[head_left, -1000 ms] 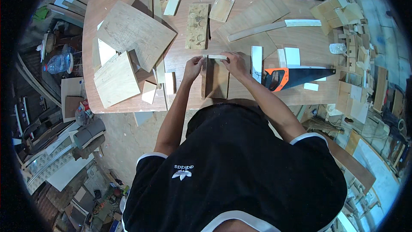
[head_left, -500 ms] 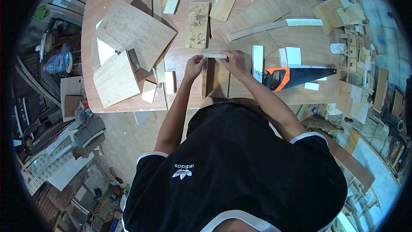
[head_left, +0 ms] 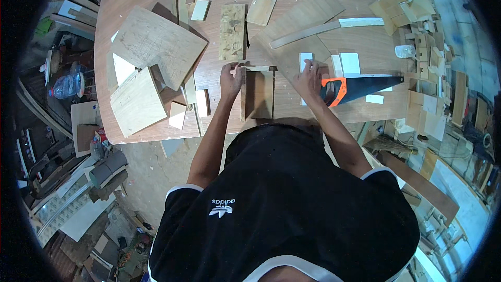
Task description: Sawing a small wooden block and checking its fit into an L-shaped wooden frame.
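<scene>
A shallow wooden box [head_left: 259, 94] with raised edges lies on the table right in front of me. My left hand [head_left: 231, 80] is closed at its far left corner, thumb and fingers pinching the edge. A short wooden strip [head_left: 258, 68] lies across the box's far end. To the right, my right hand [head_left: 310, 78] is over a white-faced strip [head_left: 306, 57] and hides its middle. Its fingers are apart, and whether they touch the strip is hard to tell. Just beyond that hand is a handsaw [head_left: 360, 87] with an orange and black handle and a dark blade.
Large wooden boards [head_left: 159, 43] overlap on the left. Beyond the box lies a stained wood block [head_left: 232, 31], with a small panel [head_left: 261, 9] beside it. A long strip [head_left: 305, 35] rests on thin sheets. White pieces [head_left: 349, 63] surround the saw, and a plastic container [head_left: 405, 51] stands at the right.
My right hand has left the box's far end and moved right onto the white-faced strip. My left hand stays at the box's far left corner. The whole view has shifted slightly.
</scene>
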Available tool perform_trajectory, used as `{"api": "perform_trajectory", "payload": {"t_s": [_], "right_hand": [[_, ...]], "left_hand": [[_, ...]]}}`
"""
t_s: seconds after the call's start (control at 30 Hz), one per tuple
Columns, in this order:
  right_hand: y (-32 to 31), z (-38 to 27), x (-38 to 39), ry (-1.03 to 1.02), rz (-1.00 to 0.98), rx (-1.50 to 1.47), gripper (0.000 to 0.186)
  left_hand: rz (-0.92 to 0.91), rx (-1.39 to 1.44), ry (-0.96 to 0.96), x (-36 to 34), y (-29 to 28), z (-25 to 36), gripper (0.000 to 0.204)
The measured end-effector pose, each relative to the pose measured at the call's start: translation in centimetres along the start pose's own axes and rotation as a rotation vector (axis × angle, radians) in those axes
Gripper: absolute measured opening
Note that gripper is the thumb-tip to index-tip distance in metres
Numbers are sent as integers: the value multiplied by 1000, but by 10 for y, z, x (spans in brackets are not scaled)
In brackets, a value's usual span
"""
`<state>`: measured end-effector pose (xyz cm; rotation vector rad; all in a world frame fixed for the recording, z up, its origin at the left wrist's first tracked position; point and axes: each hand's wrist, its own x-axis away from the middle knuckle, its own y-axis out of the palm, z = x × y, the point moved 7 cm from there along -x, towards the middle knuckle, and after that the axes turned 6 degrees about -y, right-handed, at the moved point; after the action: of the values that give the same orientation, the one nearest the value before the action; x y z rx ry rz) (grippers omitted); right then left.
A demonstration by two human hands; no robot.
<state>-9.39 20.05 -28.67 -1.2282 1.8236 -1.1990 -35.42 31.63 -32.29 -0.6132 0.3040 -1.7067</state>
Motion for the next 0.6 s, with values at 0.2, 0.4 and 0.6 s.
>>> {"api": "perform_trajectory", "payload": {"t_s": [0.2, 0.4, 0.6], "right_hand": [[20, 36, 7, 136, -102, -62, 65], [29, 5, 15, 217, -291, -434, 58], [79, -19, 37, 40, -362, -818, 50]], "left_hand": [[39, -83, 160, -3, 6, 33, 32], [52, -17, 23, -11, 9, -3, 35], [-89, 23, -94, -9, 26, -18, 44]]}}
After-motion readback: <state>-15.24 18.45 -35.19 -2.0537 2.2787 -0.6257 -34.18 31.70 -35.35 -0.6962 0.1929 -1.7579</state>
